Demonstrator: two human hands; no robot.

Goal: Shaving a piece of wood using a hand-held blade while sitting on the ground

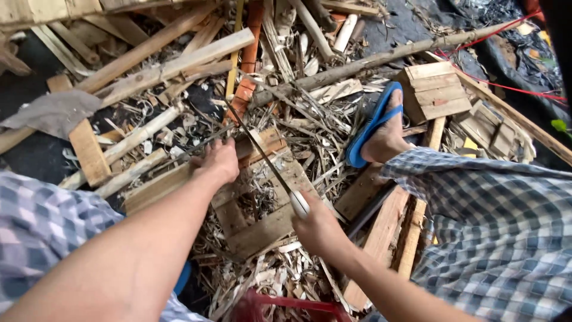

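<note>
My right hand (320, 229) grips the pale handle of a long thin blade (259, 146), which slants up and left over a worn wooden board (262, 229). My left hand (219, 160) presses down on thin strips at the board's far left corner, close to the blade's upper part. What exactly lies under its fingers is hidden. Both forearms reach in from the bottom of the head view.
My foot in a blue flip-flop (374, 126) rests on the debris at right, beside a small wooden crate (434, 89). Planks, sticks and shavings (155, 71) cover the ground. A long pole (381, 59) crosses the top. A red plastic edge (286, 303) sits below.
</note>
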